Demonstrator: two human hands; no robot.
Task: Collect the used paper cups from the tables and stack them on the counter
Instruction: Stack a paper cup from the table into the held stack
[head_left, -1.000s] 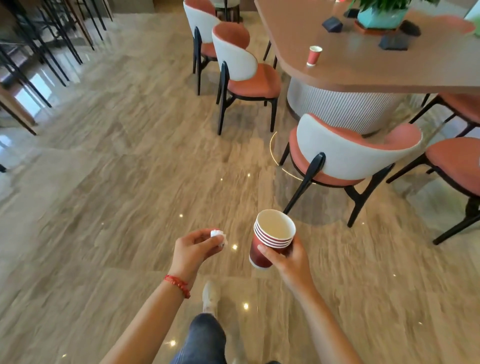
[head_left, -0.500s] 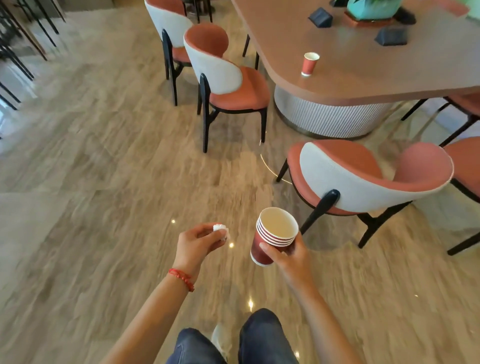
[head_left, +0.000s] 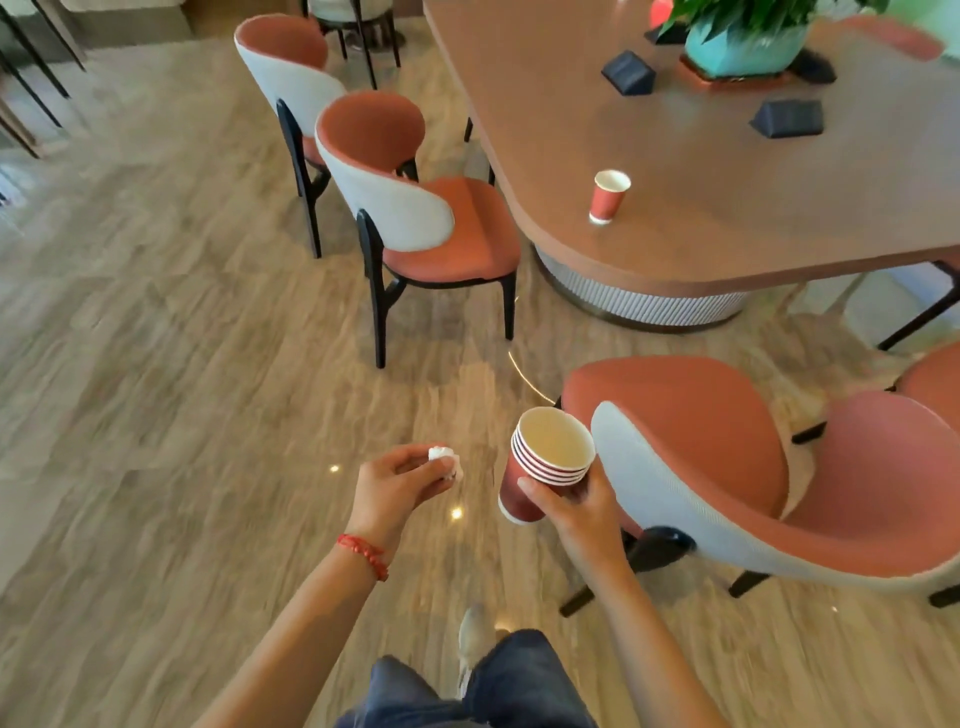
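there, cup stack (head_left: 545, 462) in right grip (head_left: 582, 512), lone cup (head_left: 608, 196) far ahead

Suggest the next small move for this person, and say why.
Probably step up to the table edge beside the single cup. It stands upright, uncollected and out of reach; the right hand holds a nested stack, the left hand a white wad.

Both forearms are bare and sleeveless, a thin red beaded cord bracelet (head_left: 363, 555) circles the left wrist, and below show dark blue denim trousers (head_left: 498, 686) and a pale grey-white shoe (head_left: 471, 642).
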